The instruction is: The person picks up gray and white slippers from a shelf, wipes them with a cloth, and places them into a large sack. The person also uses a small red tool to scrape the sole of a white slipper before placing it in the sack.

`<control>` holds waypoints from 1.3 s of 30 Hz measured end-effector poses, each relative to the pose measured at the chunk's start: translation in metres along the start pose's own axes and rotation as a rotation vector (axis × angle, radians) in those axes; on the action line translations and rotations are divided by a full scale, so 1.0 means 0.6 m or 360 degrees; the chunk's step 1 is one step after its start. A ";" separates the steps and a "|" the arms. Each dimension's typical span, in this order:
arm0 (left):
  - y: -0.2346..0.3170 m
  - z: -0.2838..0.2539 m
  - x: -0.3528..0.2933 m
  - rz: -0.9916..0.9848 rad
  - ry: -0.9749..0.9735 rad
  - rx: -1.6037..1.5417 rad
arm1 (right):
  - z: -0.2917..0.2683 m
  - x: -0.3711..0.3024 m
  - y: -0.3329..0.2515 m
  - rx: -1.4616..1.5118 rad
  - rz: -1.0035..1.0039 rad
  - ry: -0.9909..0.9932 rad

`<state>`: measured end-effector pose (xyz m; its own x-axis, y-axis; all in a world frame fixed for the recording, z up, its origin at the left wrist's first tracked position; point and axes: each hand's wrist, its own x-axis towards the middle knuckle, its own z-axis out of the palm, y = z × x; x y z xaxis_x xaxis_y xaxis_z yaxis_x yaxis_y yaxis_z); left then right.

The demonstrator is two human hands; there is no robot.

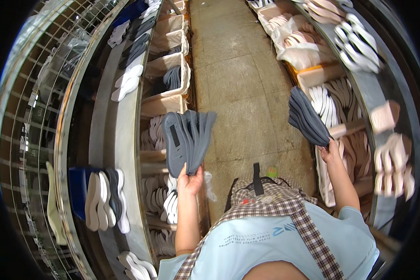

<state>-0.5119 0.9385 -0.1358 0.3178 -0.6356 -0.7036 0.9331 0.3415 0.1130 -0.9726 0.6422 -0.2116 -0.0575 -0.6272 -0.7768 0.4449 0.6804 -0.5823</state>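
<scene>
My left hand (190, 181) is closed round the lower ends of several dark grey shoe soles (185, 140), which fan out upward over the edge of the left-hand row of bins. A black strip marks the face of the front sole. On the other side, my right hand (330, 151) grips one end of another stack of dark grey shoe soles (308, 116), held tilted above the right-hand bins. Both bundles are in the air, apart from each other, with the aisle between them.
Cloth-lined bins (175, 70) with dark and pale soles line the left, below a grey shelf (130, 126). On it, several soles (102, 200) stand by a blue tray (77, 189). Lined bins (312, 81) and a shelf with pale soles (392, 163) flank the concrete aisle floor (238, 84).
</scene>
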 end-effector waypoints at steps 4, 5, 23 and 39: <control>0.046 0.101 0.147 0.0193 0.0075 -0.0008 | 0.218 0.117 -0.080 0.0020 0.0048 -0.0093; 0.060 0.122 0.194 0.0244 0.0033 -0.0026 | 0.268 0.152 -0.092 0.0054 0.0036 -0.0154; 0.407 0.745 1.029 0.0540 0.0399 0.0577 | 1.059 0.634 -0.349 -0.0100 0.0089 -0.0121; 0.766 1.080 1.628 0.0758 0.1598 0.3894 | 1.695 1.012 -0.403 -0.0715 0.0067 0.0007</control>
<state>0.3363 0.0258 -0.3165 0.9138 -0.2805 -0.2936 -0.3219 -0.9412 -0.1027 -0.2064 -0.2885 -0.2983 -0.0521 -0.5944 -0.8025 0.0145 0.8030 -0.5957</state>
